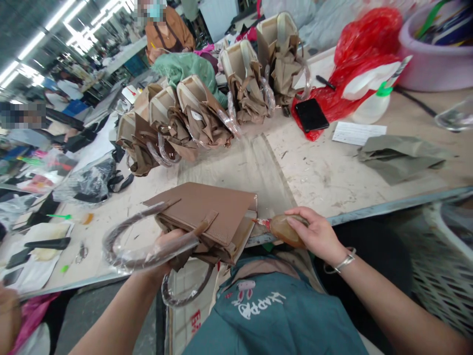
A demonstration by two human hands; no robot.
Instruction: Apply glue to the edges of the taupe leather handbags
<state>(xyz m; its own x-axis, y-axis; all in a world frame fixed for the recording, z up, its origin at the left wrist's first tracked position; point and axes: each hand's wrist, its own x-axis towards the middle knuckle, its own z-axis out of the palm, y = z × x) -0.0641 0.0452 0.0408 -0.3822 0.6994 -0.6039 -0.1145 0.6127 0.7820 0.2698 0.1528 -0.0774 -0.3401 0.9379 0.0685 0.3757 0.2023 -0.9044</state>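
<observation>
A brown handbag (210, 207) lies tilted over the table's front edge. My left hand (165, 249) is closed around its top, partly hidden behind a plastic-wrapped handle (120, 236). A second wrapped handle (185, 298) hangs below. My right hand (314, 231) grips a squeeze bottle (286, 230) with yellowish-brown contents. Its narrow reddish tip points left at the bag's side edge; whether it touches the edge I cannot tell. Crumpled brown paper (212, 254) shows at the bag's opening.
Several similar bags (203, 113) stand in a row behind. To the right are a black phone (312, 116) on red plastic, a white bottle with green cap (373, 104), brown paper (404, 155) and a purple basin (436, 64). A co-worker (168, 32) is across the table.
</observation>
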